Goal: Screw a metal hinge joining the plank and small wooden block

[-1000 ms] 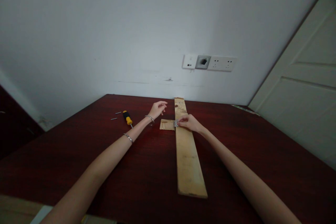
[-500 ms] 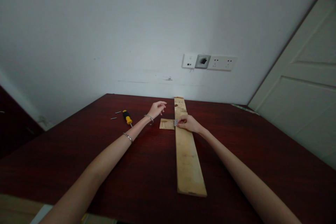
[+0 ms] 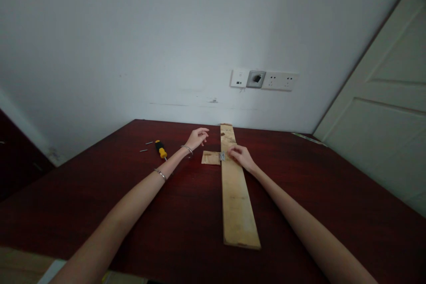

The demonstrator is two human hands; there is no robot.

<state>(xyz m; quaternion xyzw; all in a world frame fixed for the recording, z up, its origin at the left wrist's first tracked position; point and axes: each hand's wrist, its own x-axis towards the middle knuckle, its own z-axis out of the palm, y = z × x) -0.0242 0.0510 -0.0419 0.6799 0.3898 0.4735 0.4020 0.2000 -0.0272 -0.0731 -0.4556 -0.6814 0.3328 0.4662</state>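
Observation:
A long pale wooden board [image 3: 237, 206] lies lengthwise on the dark red table. At its left edge sits a short wooden piece [image 3: 211, 157], and a small metal hinge [image 3: 222, 156] lies across the place where the two meet. Just right of the hinge, my right hand [image 3: 242, 156] is over the board with thumb and fingers drawn together; whatever may be between the fingertips is too small to make out. My left hand [image 3: 197, 137] hovers above the table beyond the short piece, its fingers loosely apart and holding nothing.
A yellow and black screwdriver [image 3: 160, 148] lies left of my left forearm, which covers part of its shaft. Beside it are two small thin metal pieces [image 3: 143, 150]. The white wall [image 3: 186, 53] with sockets [image 3: 279, 81] rises behind the table [image 3: 159, 226]; a door [image 3: 392, 97] stands at right.
My right hand has drawn back slightly to the right from the hinge, which now shows more fully. My left hand stays nearly in place.

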